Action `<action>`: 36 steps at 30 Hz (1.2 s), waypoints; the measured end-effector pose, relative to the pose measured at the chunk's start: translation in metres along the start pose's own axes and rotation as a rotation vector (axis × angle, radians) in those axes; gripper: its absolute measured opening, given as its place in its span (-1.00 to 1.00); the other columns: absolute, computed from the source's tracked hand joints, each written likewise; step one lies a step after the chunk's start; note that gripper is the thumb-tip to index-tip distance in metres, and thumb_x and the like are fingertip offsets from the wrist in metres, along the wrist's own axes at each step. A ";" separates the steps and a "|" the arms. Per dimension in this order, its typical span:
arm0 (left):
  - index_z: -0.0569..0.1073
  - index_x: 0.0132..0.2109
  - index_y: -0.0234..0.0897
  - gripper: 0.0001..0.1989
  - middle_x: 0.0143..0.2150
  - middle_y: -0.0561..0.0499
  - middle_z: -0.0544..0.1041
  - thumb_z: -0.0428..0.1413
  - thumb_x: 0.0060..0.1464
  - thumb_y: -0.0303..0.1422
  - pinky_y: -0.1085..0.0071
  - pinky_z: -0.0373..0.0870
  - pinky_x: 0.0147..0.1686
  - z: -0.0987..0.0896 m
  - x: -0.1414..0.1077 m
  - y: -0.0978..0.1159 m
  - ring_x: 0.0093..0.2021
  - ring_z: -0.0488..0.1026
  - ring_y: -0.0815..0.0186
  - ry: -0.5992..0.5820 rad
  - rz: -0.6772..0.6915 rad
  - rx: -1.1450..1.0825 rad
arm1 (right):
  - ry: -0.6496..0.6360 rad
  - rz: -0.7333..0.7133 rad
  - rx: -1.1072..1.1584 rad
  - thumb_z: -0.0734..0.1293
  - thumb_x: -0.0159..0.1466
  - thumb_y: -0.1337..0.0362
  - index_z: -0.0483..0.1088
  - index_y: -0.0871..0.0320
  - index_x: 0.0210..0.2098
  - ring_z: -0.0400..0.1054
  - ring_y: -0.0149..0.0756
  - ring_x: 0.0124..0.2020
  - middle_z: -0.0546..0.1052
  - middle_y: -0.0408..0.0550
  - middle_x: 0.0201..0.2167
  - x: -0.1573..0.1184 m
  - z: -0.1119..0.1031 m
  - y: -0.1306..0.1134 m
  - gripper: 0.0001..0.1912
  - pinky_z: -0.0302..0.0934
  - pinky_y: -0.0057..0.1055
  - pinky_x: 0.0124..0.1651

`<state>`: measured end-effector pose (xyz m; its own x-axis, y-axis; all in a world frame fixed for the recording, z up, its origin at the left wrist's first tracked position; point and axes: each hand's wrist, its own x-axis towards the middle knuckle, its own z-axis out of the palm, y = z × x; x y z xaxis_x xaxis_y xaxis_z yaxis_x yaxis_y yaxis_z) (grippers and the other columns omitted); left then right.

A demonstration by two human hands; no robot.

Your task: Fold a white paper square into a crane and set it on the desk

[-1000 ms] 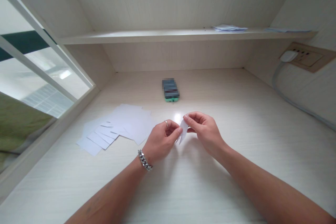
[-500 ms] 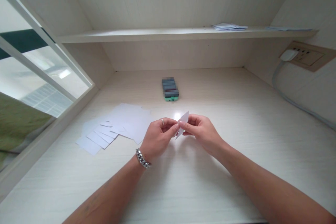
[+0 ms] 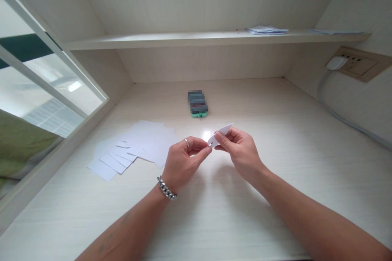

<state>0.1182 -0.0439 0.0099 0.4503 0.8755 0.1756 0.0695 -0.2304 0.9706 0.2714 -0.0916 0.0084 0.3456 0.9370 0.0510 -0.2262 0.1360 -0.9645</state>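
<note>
A small piece of white paper [image 3: 221, 133] is held above the desk between my two hands. My right hand [image 3: 241, 147] pinches it between thumb and fingers, with a pointed corner sticking up past the fingertips. My left hand [image 3: 185, 157], with a ring on one finger and a chain bracelet at the wrist, pinches the paper's lower left end. Whether the piece is folded I cannot tell. Left of my left hand, white paper sheets [image 3: 153, 136] lie overlapping, with several smaller cut paper pieces [image 3: 113, 163] on and beside them.
A phone-like object [image 3: 198, 104] with a green lower edge, its top blurred out, lies on the pale desk [image 3: 260, 102] beyond my hands. Folded papers [image 3: 267, 30] rest on the shelf [image 3: 171, 41]. A white plug [image 3: 337, 63] with a grey cable [image 3: 346, 120] sits in the wall socket at right.
My right hand has turned and shifted slightly right and up, tilting the paper to the right. My left hand stays nearly in place at the paper's lower end.
</note>
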 end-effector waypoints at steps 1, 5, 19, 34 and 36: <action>0.54 -0.33 -0.31 -0.83 -0.36 -0.05 0.63 0.29 -0.06 -0.30 0.36 0.54 -0.27 0.000 0.000 0.000 -0.34 0.58 0.26 0.007 0.006 0.007 | 0.000 -0.008 0.006 0.48 0.07 0.07 0.49 0.17 -0.41 0.44 -0.31 -0.38 0.56 -0.09 -0.46 0.000 0.000 0.000 -0.72 0.37 -0.31 -0.24; 0.56 -0.39 -0.31 -0.84 -0.43 -0.04 0.63 0.31 -0.08 -0.31 0.40 0.51 -0.38 -0.002 0.002 0.005 -0.42 0.56 0.28 0.019 -0.044 -0.015 | 0.003 -0.042 0.030 0.49 0.07 0.10 0.50 0.17 -0.42 0.44 -0.30 -0.39 0.55 -0.10 -0.48 -0.001 0.002 0.000 -0.74 0.38 -0.25 -0.19; 0.58 -0.42 -0.32 -0.86 -0.44 0.01 0.62 0.37 -0.19 -0.44 0.49 0.48 -0.35 -0.004 0.006 0.008 -0.41 0.53 0.38 0.071 -0.109 -0.268 | -0.006 -0.104 0.075 0.52 0.06 0.19 0.53 0.12 -0.38 0.46 -0.30 -0.36 0.59 -0.10 -0.42 -0.002 0.000 0.000 -0.82 0.38 -0.28 -0.21; 0.58 -0.35 -0.33 -0.90 -0.34 0.00 0.61 0.34 -0.08 -0.43 0.44 0.43 -0.15 -0.001 0.008 0.002 -0.28 0.51 0.38 0.033 -0.138 -0.580 | -0.034 -0.043 -0.073 0.53 0.02 0.19 0.54 0.13 -0.44 0.42 -0.32 -0.37 0.58 -0.11 -0.44 -0.008 0.008 0.006 -0.82 0.30 -0.36 -0.23; 0.57 -0.34 -0.32 -0.90 -0.36 0.03 0.60 0.32 -0.05 -0.41 0.46 0.42 -0.18 -0.002 0.008 0.002 -0.30 0.49 0.40 0.041 -0.114 -0.541 | -0.086 -0.027 -0.143 0.51 0.04 0.17 0.54 0.14 -0.44 0.43 -0.29 -0.34 0.59 -0.08 -0.41 -0.008 0.007 0.004 -0.82 0.30 -0.35 -0.24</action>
<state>0.1201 -0.0364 0.0133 0.4305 0.9006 0.0607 -0.3565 0.1079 0.9280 0.2614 -0.0959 0.0055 0.2696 0.9584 0.0939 -0.0834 0.1203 -0.9892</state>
